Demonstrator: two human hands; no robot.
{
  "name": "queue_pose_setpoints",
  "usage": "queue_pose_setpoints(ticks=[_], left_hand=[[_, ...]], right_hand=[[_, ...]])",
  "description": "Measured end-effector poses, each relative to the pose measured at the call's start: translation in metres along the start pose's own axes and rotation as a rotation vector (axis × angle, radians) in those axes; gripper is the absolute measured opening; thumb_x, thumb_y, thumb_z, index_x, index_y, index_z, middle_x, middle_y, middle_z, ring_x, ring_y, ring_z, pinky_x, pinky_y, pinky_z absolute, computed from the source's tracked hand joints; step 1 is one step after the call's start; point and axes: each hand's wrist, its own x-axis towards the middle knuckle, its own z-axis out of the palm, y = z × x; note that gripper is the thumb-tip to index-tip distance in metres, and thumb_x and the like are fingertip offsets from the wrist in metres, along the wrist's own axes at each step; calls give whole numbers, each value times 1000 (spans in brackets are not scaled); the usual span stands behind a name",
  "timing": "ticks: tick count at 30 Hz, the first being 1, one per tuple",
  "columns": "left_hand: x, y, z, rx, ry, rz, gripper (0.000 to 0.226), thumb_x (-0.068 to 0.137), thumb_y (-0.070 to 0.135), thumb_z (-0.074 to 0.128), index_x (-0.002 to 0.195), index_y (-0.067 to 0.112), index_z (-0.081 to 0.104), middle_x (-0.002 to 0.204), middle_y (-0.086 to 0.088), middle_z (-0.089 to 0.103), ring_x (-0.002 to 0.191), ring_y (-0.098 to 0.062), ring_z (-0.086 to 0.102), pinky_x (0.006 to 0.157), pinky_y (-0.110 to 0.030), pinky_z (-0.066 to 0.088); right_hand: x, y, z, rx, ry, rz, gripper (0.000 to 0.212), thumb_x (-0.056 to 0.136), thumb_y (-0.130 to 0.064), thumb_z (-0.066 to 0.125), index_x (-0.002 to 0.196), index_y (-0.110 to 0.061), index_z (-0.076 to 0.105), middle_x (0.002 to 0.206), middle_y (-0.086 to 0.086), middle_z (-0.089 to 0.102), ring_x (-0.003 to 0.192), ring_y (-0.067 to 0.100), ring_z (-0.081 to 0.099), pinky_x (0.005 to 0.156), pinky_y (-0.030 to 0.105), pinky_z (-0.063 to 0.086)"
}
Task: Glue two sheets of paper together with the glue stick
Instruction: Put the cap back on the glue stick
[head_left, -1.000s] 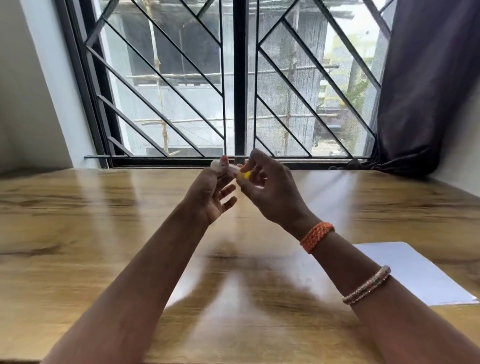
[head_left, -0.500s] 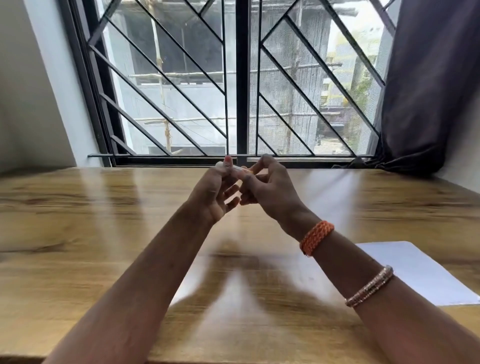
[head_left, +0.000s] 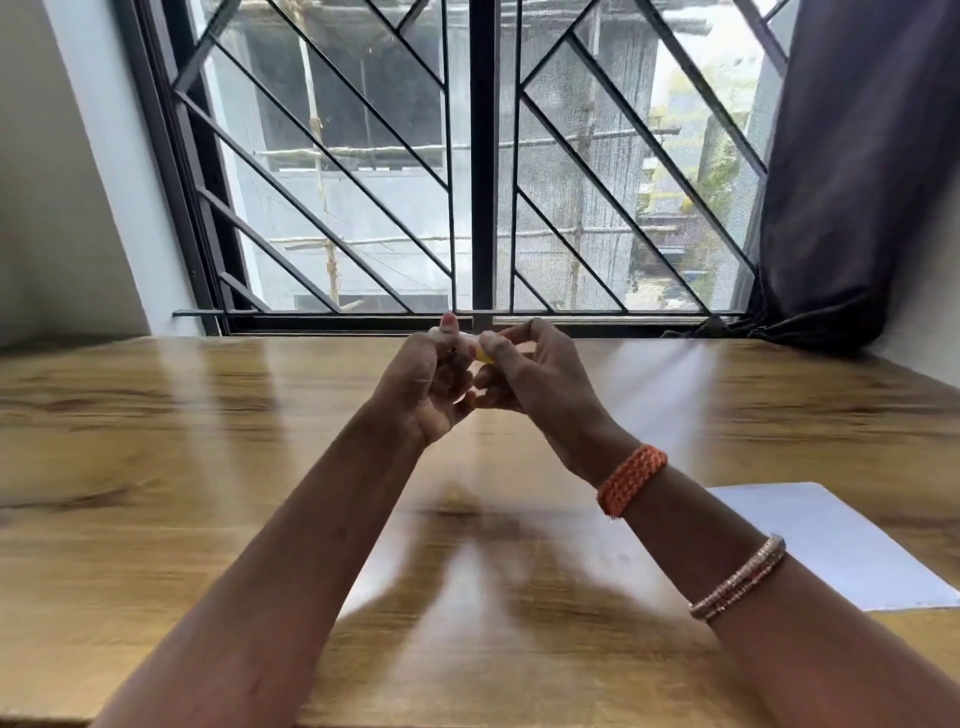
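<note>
Both of my hands are raised above the wooden table (head_left: 156, 467), close together in front of the window. My left hand (head_left: 423, 387) and my right hand (head_left: 535, 374) both pinch a small glue stick (head_left: 475, 349), of which only a white and yellow bit shows between the fingers. A white sheet of paper (head_left: 852, 545) lies flat on the table at the right, partly hidden by my right forearm. A pale patch on the table under my arms could be a second sheet or window glare; I cannot tell which.
A barred window (head_left: 478, 182) runs along the table's far edge. A dark curtain (head_left: 852, 182) hangs at the right, bunched on the sill. White walls close in both sides. The table's near edge is at the bottom of the frame.
My right hand has drawn in to my left hand, its fingers closing around the glue stick; the yellow part is now mostly covered. The paper has not moved.
</note>
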Motion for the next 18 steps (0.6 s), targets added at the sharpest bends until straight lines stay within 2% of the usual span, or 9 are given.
queue_pose_setpoints(ticks=[1, 3, 5, 7, 9, 11, 14, 16, 18], left_hand=[[0, 0, 1, 4, -3, -3, 38, 93, 35, 46, 58, 19, 49, 60, 5, 41, 56, -10, 37, 62, -25, 33], [0, 1, 1, -2, 6, -17, 41, 93, 38, 45, 57, 18, 47, 56, 6, 41, 55, -9, 36, 60, -24, 31], [0, 2, 0, 3, 15, -38, 39, 92, 37, 47, 59, 18, 45, 56, 5, 40, 54, -9, 36, 58, -23, 30], [-2, 3, -1, -4, 9, -46, 38, 93, 36, 46, 60, 17, 44, 57, 3, 39, 52, -10, 36, 55, -22, 29], [-3, 4, -1, -28, 13, -42, 40, 93, 37, 47, 59, 15, 46, 55, 2, 42, 52, -11, 37, 55, -23, 30], [-4, 4, -1, -44, 16, -30, 40, 93, 38, 47, 60, 15, 48, 57, 2, 43, 54, -11, 37, 57, -23, 30], [-5, 3, 2, -38, 3, -21, 34, 94, 32, 46, 63, 18, 48, 63, 3, 41, 56, -10, 36, 57, -22, 29], [-7, 2, 4, -10, -4, -12, 30, 93, 28, 45, 67, 18, 52, 65, 4, 45, 58, -10, 38, 59, -23, 31], [-7, 2, 5, 13, -5, -8, 31, 93, 28, 45, 64, 21, 52, 61, 6, 47, 59, -9, 39, 60, -24, 31]], right_hand=[[0, 1, 1, -86, 22, -89, 13, 93, -18, 58, 92, -8, 50, 68, 11, 63, 56, 19, 60, 62, 40, 56], [1, 7, -2, -513, 35, -449, 11, 88, -14, 61, 90, -13, 50, 68, 8, 62, 58, 23, 57, 58, 37, 51], [4, 13, -7, -1008, 66, -798, 23, 79, -3, 59, 91, -22, 54, 73, 2, 58, 68, 23, 54, 70, 37, 40], [4, 12, -11, -1152, 125, -918, 24, 73, -2, 54, 82, -23, 61, 76, 1, 57, 75, 25, 55, 78, 39, 30], [2, 7, -10, -1027, 172, -801, 15, 70, -9, 59, 76, -23, 61, 75, -5, 59, 78, 22, 59, 80, 39, 29], [3, 4, -10, -784, 155, -560, 15, 71, -20, 64, 83, -24, 55, 73, -9, 61, 77, 17, 62, 83, 40, 37], [7, 5, -6, -466, 50, -202, 27, 74, -49, 59, 85, -26, 49, 76, 3, 71, 76, 25, 67, 82, 50, 51], [6, 7, -2, -328, 30, -137, 28, 81, -46, 60, 86, -20, 50, 77, 13, 71, 74, 30, 67, 75, 52, 54], [2, 9, 2, -332, 71, -230, 24, 88, -33, 62, 84, -15, 47, 73, 15, 67, 67, 30, 64, 65, 45, 56]])
